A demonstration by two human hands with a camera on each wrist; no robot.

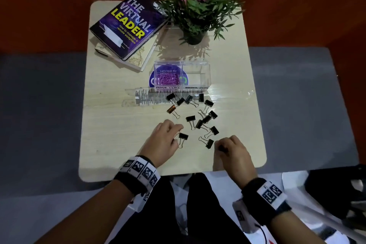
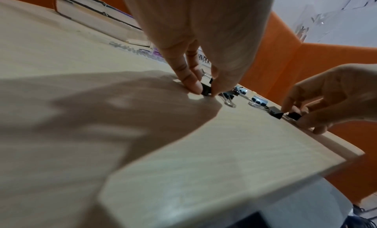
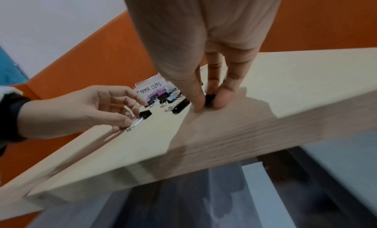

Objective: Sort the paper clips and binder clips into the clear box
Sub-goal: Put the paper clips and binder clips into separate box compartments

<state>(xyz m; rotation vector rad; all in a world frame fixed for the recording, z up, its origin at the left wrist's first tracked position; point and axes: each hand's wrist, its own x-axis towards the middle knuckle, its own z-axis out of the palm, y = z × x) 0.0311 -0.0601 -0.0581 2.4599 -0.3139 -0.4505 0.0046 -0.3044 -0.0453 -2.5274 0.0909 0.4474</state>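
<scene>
The clear box stands mid-table. Its left compartment holds pink paper clips; the right one, labelled for binder clips, looks bare. Several black binder clips and one copper-coloured clip lie scattered in front of it. My left hand pinches a black binder clip that still rests on the table. My right hand pinches another black binder clip between thumb and fingers, low at the table surface. A further black clip lies just left of the right hand.
A clear lid lies flat left of the clip pile. Two stacked books sit at the far left and a potted plant at the far middle. The table's near edge runs just behind my wrists.
</scene>
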